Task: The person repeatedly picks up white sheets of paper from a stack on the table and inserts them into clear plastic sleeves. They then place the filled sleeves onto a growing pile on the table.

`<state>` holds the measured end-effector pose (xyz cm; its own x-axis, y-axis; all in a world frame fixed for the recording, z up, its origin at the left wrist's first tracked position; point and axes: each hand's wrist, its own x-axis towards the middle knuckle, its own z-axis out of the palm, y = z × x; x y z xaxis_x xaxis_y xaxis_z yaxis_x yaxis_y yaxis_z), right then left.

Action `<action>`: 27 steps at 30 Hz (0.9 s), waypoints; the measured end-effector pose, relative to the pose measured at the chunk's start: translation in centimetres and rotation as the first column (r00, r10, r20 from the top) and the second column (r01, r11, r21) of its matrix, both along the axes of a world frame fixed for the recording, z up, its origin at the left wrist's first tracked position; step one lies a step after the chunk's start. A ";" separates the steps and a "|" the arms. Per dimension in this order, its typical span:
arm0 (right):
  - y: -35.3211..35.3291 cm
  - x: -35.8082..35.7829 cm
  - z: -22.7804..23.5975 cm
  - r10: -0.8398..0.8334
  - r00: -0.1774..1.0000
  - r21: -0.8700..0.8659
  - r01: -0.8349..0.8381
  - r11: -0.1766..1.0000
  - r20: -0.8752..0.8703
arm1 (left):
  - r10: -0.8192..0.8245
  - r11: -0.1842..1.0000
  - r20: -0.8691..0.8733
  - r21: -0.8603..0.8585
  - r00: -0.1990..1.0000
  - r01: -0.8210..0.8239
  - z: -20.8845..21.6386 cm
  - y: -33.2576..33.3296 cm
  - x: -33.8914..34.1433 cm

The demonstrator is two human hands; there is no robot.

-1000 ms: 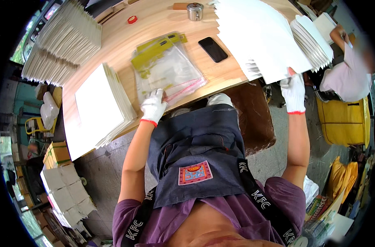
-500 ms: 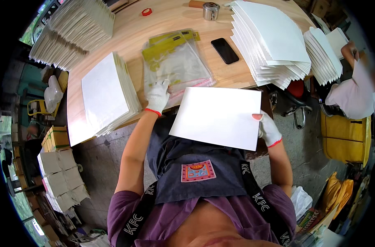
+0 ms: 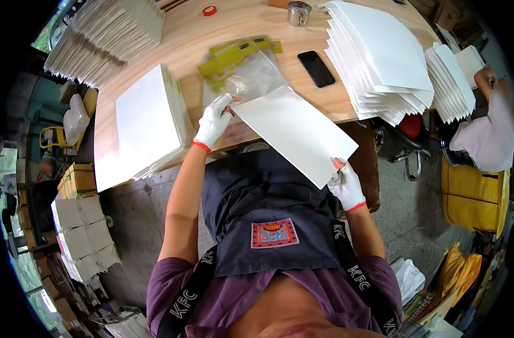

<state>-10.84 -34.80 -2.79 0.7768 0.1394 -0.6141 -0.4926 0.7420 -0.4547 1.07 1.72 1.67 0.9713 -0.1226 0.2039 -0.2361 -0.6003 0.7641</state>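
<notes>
A white sheet of card (image 3: 296, 132) is tilted over the table's front edge, its near right corner pinched by my gloved right hand (image 3: 347, 185) with the thumb on top. Its far left end lies over the near end of a clear plastic bag (image 3: 248, 76) with a yellow-green printed band. My gloved left hand (image 3: 213, 121) is closed at that near end, thumb and forefinger gripping the bag beside the card's left corner. Part of the grip is hidden by the fingers. More such bags seem to lie beneath, flat on the wooden table (image 3: 198, 25).
Left of the bags stands a pile of filled sleeves (image 3: 147, 115); a taller stack (image 3: 107, 42) rises behind it. A black phone (image 3: 316, 69), a stack of white card (image 3: 378, 53), a metal cup (image 3: 298, 13) and red tape (image 3: 209, 10) are also there. Another person (image 3: 485, 135) sits at the right.
The white card has turned, its left end now over the bag's near end. My right hand has moved nearer and left. My left hand has lifted slightly at the bag's edge.
</notes>
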 end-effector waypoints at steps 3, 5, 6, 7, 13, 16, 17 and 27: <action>1.3 0.0 0.8 0.075 0.994 0.008 -0.076 0.997 0.076 | 0.029 0.964 0.168 0.255 0.985 -0.072 0.0 -0.5 -1.0; 3.4 -0.5 1.3 0.010 0.999 0.023 -0.011 1.000 0.032 | 0.076 0.911 0.236 0.378 0.969 -0.164 -0.5 -1.1 -1.7; 4.1 -0.7 1.5 -0.021 1.000 0.029 0.020 0.999 0.010 | 0.124 0.945 0.288 0.259 0.950 -0.202 -0.7 -1.7 -2.3; 4.3 -1.1 1.3 0.027 0.998 0.035 -0.029 0.999 0.062 | 0.176 0.963 0.334 0.136 0.926 -0.232 -1.1 -2.4 -3.2; 5.6 -2.7 4.3 0.088 0.986 -0.113 -0.072 0.991 0.140 | 0.139 -0.170 -0.279 -0.952 0.950 -0.255 -7.7 -7.6 -3.6; 5.0 -2.9 4.2 0.144 0.972 -0.131 -0.120 0.984 0.187 | -0.467 -0.426 -0.190 -0.808 0.864 -0.407 -8.5 -8.7 -4.5; 4.8 -2.9 4.1 0.158 0.966 -0.132 -0.132 0.982 0.205 | -0.474 -0.374 -0.208 -0.832 0.856 -0.409 -9.0 -9.2 -5.1; 11.7 0.7 -3.4 0.094 0.988 0.084 -0.105 0.991 0.125 | -0.075 0.382 -0.666 -0.707 0.742 -0.596 -13.8 -11.9 -11.6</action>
<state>-10.15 -23.10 -6.16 0.8239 0.2699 -0.4984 -0.5116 0.7326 -0.4489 -10.49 -10.19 -12.10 0.8564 0.0677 -0.5118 0.4175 0.4923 0.7638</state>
